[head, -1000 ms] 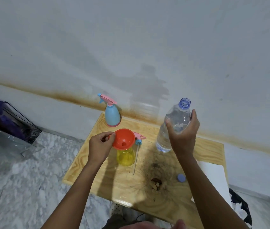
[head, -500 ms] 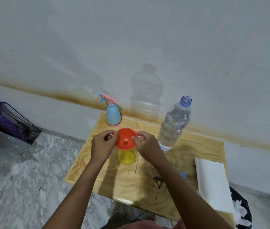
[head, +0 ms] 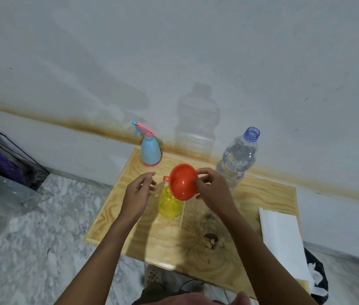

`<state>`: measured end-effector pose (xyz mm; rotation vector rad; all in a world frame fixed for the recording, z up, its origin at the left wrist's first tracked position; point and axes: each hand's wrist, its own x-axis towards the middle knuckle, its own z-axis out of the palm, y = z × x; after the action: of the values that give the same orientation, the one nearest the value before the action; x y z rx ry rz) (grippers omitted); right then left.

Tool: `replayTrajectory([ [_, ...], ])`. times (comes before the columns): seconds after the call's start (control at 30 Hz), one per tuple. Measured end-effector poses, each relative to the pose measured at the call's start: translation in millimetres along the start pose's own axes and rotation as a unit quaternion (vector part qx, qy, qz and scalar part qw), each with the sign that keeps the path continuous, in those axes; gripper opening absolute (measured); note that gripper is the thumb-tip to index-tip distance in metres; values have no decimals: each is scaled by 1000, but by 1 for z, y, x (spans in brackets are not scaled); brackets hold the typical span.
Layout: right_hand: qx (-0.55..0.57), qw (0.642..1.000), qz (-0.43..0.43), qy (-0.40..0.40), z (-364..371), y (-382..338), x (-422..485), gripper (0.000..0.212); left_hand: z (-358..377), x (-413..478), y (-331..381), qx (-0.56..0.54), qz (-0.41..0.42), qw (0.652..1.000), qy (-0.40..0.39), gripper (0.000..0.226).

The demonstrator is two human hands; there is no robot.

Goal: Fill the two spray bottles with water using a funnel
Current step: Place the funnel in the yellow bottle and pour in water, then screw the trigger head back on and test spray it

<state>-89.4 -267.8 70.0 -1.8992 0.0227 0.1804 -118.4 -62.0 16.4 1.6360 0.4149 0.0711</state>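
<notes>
A yellow spray bottle (head: 169,205) stands open-necked on the wooden table (head: 262,194), its spray head off. My right hand (head: 213,190) holds the orange funnel (head: 183,181) tilted, lifted just above and right of the yellow bottle's neck. My left hand (head: 137,192) hovers left of the bottle, fingers apart, holding nothing. A blue spray bottle (head: 150,151) with a pink trigger head stands at the table's back left. An uncapped clear water bottle (head: 238,159) stands at the back right, behind my right hand.
A thin dip tube (head: 182,216) lies beside the yellow bottle. Folded white cloth (head: 282,241) lies on the table's right side. A dark knot (head: 211,238) marks the wood. A glass box (head: 9,164) sits on the marble floor at left; the wall runs close behind.
My right hand let go of the water bottle and took the funnel. The funnel came off the yellow bottle's neck and tilted. My left hand released the funnel.
</notes>
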Motion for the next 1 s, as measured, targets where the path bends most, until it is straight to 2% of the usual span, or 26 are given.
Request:
replayTrajectory([
  [0.07,22,1000,5,20,-11,6,-1,15,2,1,-8,59,-6,997,-49,24],
  [0.13,27,998,13,57,-23,20,-3,9,7,0,-14,112,-11,988,-101,38],
  [0.23,-31,993,10,114,-33,50,-7,9,15,0,-25,169,2,975,-146,56],
  [0.47,-207,967,-53,141,-9,127,-11,10,22,6,-38,222,48,966,-121,59],
  [0.63,-287,944,-52,156,4,159,-10,4,21,9,-42,218,33,967,-125,59],
  [0.7,-298,938,-52,171,6,169,-8,20,21,11,-44,227,28,966,-122,59],
  [0.77,-285,943,-17,171,8,176,-9,26,21,12,-45,232,23,965,-119,59],
  [0.87,-266,949,76,150,11,185,-8,15,21,12,-46,234,23,965,-117,58],
  [1.0,-254,952,122,119,14,190,-7,31,21,12,-45,232,29,965,-116,57],
])
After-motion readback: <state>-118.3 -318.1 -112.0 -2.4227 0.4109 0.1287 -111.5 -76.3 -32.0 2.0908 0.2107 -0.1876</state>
